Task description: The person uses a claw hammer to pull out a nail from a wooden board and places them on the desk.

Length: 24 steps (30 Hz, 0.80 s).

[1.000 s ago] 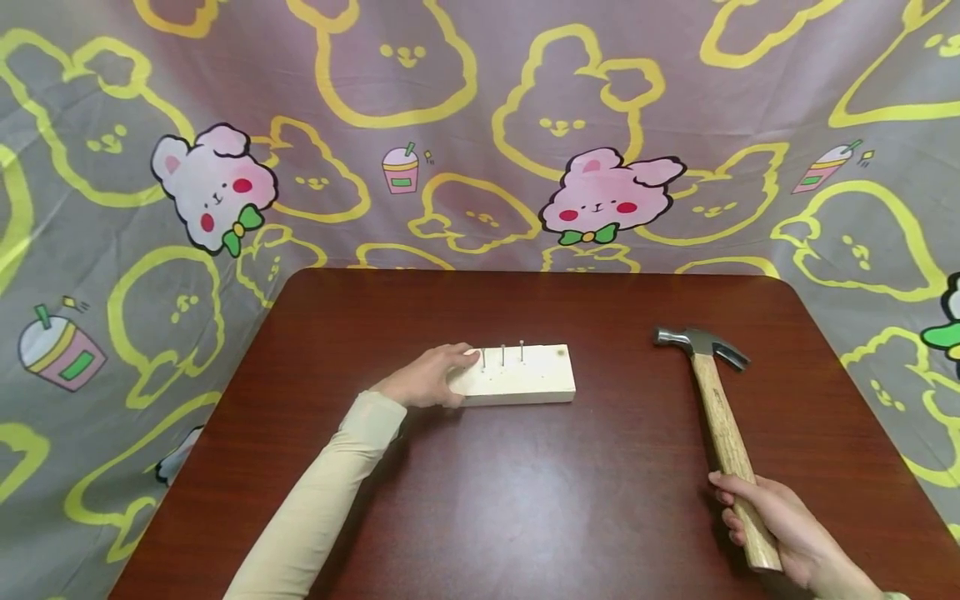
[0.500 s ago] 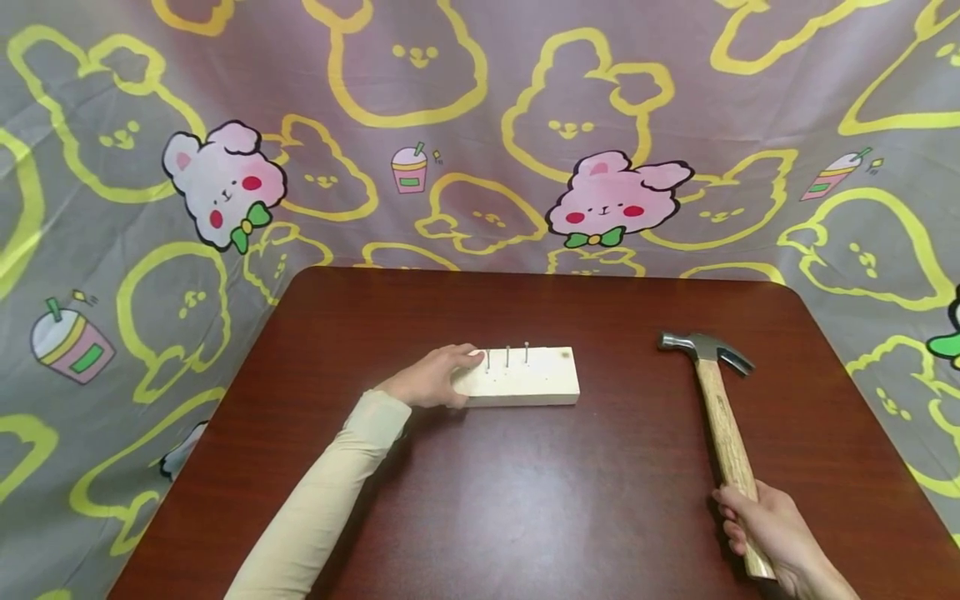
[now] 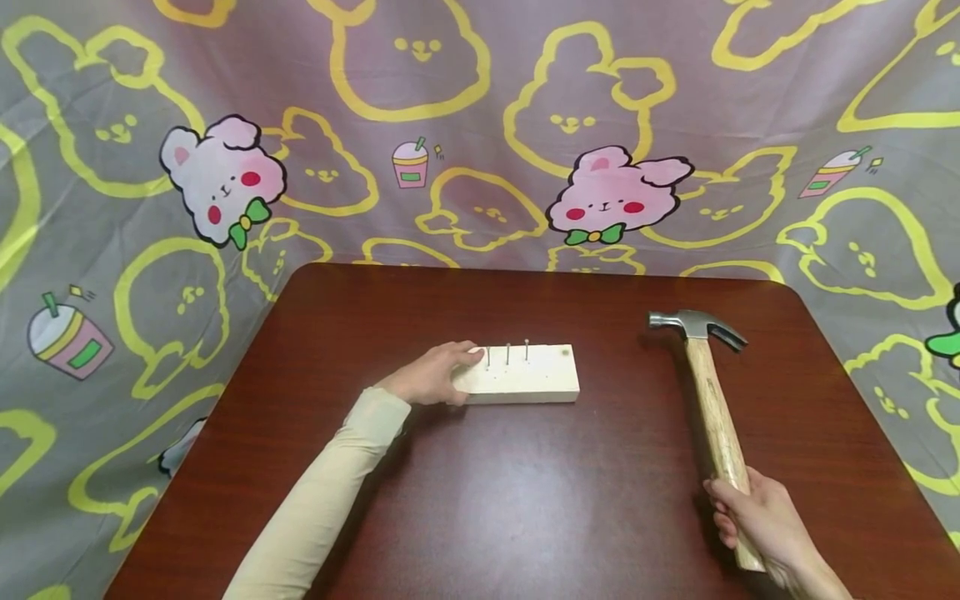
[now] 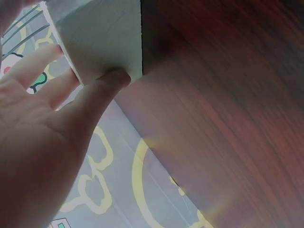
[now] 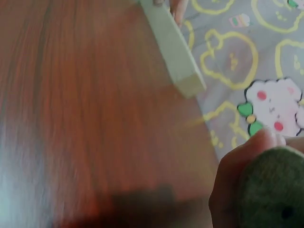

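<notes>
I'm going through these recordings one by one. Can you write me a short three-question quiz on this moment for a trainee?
1. How many nails stand upright in the block?
2. Fill in: the right hand holds the hammer by its ____.
3. True or false: the left hand is apart from the block.

Key:
1. Three.
2. Handle.
3. False; the left hand grips the block.

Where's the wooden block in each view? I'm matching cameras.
Head: the wooden block lies just right of and below centre.
Left wrist: at the top, left of centre, cropped.
Right wrist: at the top, just right of centre.
Shared landmark: the left hand, at one end of it.
</notes>
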Available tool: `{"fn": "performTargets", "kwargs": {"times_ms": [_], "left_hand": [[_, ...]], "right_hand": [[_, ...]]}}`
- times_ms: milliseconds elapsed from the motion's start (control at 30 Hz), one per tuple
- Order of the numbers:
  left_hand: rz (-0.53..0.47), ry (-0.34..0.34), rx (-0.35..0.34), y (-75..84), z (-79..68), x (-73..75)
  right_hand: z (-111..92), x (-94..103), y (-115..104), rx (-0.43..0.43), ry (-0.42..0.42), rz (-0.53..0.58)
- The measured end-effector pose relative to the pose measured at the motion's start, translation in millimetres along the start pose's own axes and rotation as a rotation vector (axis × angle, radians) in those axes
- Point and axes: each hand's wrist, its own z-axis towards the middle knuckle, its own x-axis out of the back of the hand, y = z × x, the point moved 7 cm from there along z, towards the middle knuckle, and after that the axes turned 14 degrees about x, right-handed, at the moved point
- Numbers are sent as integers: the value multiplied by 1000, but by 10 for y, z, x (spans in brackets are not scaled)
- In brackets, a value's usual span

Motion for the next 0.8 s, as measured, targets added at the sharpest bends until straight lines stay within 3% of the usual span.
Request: {"fn": "performTargets", "kwargs": {"times_ms": [167, 600, 700, 800], "left_hand": [[-9, 3, -18, 18, -14, 13], [-7, 9, -76, 38, -11, 15], [-23, -8, -71, 39, -26, 29], [-115, 32, -19, 32, -54, 121]], "right_hand": [[-35, -37, -202, 68, 16, -13], [-156, -63, -598, 139, 11, -149], [-162, -69, -609, 130, 4, -152], [-176, -78, -610, 121, 4, -147]]}}
